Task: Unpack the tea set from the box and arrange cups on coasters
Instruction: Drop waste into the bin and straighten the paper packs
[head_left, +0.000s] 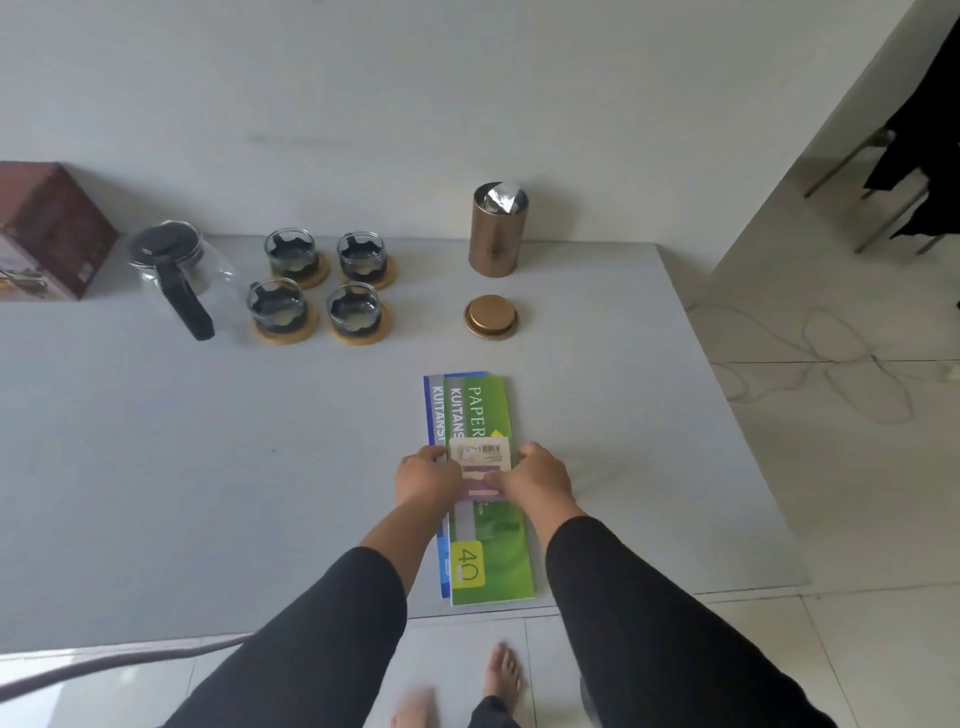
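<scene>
Several glass cups with black holders, such as the front left cup (276, 304), each stand on a round wooden coaster (284, 332) at the back of the grey table (156, 467). A glass teapot (176, 267) with a black lid and handle stands to their left. The brown tea set box (49, 228) sits at the far left edge. Near the front, my left hand (426, 475) and my right hand (537, 475) grip the two sides of a small pale packet (480, 462) that lies on a stack of booklets.
A green booklet (488, 551) tops blue ones by the table's front edge. A bronze canister (497, 228) with a foil bag stands at the back, its lid (491, 317) lying in front. Loose cables (831, 364) and a chair (893, 171) are on the tiled floor at right.
</scene>
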